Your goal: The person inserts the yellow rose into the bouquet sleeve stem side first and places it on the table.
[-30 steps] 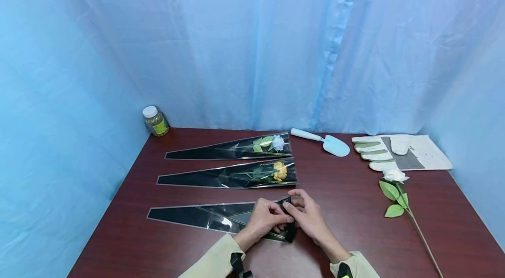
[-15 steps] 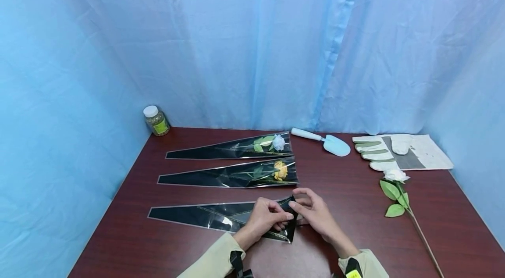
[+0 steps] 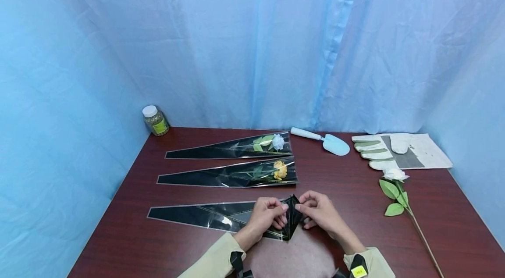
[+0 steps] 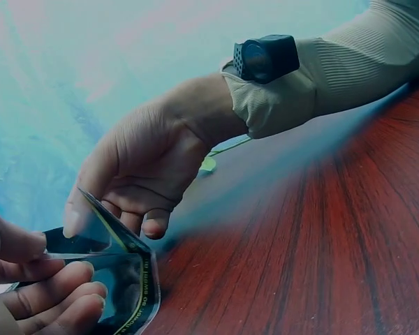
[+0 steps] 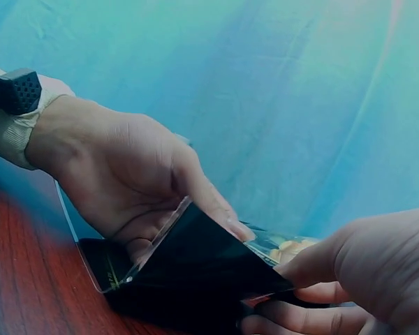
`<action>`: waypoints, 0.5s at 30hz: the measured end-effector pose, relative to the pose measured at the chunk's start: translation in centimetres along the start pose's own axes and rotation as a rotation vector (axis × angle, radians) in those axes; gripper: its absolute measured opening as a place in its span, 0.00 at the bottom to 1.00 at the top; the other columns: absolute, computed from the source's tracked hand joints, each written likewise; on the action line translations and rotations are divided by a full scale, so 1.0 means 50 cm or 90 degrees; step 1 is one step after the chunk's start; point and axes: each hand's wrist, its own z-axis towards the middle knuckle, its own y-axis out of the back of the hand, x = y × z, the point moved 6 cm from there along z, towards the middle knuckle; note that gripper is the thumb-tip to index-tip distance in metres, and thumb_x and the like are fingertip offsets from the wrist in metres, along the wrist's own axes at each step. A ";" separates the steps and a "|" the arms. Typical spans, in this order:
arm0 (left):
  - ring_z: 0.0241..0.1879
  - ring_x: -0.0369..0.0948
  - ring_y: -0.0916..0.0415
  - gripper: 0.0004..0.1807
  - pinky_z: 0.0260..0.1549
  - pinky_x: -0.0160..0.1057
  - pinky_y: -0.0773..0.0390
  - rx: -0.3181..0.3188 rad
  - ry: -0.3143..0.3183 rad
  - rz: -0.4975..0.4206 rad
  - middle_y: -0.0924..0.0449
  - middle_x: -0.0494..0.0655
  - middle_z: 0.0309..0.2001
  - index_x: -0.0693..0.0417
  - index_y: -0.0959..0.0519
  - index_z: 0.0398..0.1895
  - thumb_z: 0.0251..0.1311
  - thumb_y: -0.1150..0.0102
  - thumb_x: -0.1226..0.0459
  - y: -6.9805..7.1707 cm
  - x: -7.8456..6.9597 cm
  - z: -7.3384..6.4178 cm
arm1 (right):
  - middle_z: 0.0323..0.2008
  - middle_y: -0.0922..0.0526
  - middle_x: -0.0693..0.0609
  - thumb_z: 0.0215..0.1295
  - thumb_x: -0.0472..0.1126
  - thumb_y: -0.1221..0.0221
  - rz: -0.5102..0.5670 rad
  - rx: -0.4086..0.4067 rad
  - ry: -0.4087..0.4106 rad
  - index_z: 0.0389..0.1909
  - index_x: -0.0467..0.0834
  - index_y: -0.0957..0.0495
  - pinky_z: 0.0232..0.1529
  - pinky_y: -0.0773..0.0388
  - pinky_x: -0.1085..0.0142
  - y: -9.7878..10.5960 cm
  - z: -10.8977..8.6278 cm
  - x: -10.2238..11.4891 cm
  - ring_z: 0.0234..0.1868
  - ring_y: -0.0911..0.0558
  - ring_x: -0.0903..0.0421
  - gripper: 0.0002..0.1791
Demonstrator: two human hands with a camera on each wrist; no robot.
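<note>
Left hand (image 3: 263,217): you are pinching the film at the wide end of the front wrapper (image 3: 215,214) between thumb and forefinger, the other fingers curling below.
Right hand (image 3: 320,213): you are pinching the black edge opposite with thumb and forefinger.
Front wrapper: it is lying nearest you on the dark red table (image 3: 339,181), its narrow end pointing left, its wide end rising in a peaked fold between your hands; how far its layers are parting, you cannot tell.
Middle wrapper (image 3: 213,179): it is lying beyond, holding a yellow flower (image 3: 280,170).
Far wrapper (image 3: 221,151): it is lying just behind that, holding a pale blue flower (image 3: 278,142).
Loose rose (image 3: 410,213): white-headed, it is lying to your right, its stem running toward you, its bloom sitting at the near edge of the work glove (image 3: 410,157).
Trowel (image 3: 334,144): it is resting between far wrapper and glove.
Jar (image 3: 156,122): white-capped, it is standing at the far left corner.
</note>
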 end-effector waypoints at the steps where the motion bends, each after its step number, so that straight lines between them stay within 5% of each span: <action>1: 0.15 0.32 0.26 0.18 0.16 0.27 0.25 -0.002 0.003 -0.003 0.23 0.39 0.16 0.81 0.25 0.32 0.64 0.41 0.66 -0.001 0.000 0.000 | 0.26 0.20 0.53 0.66 0.37 0.38 -0.003 -0.003 0.002 0.45 0.28 0.29 0.23 0.16 0.62 0.002 0.000 0.000 0.23 0.19 0.60 0.17; 8: 0.14 0.32 0.25 0.15 0.15 0.28 0.24 -0.004 0.026 0.024 0.23 0.42 0.15 0.82 0.23 0.31 0.55 0.50 0.71 -0.004 -0.012 0.003 | 0.25 0.19 0.52 0.64 0.36 0.36 -0.022 -0.024 0.008 0.42 0.28 0.27 0.20 0.17 0.61 0.009 0.001 -0.003 0.19 0.22 0.61 0.15; 15: 0.14 0.34 0.25 0.12 0.14 0.30 0.23 0.001 0.031 0.090 0.17 0.52 0.20 0.74 0.16 0.32 0.58 0.46 0.70 -0.004 -0.016 0.009 | 0.23 0.18 0.51 0.62 0.36 0.35 -0.050 -0.033 0.005 0.43 0.30 0.26 0.19 0.18 0.60 0.012 0.000 -0.002 0.19 0.21 0.59 0.15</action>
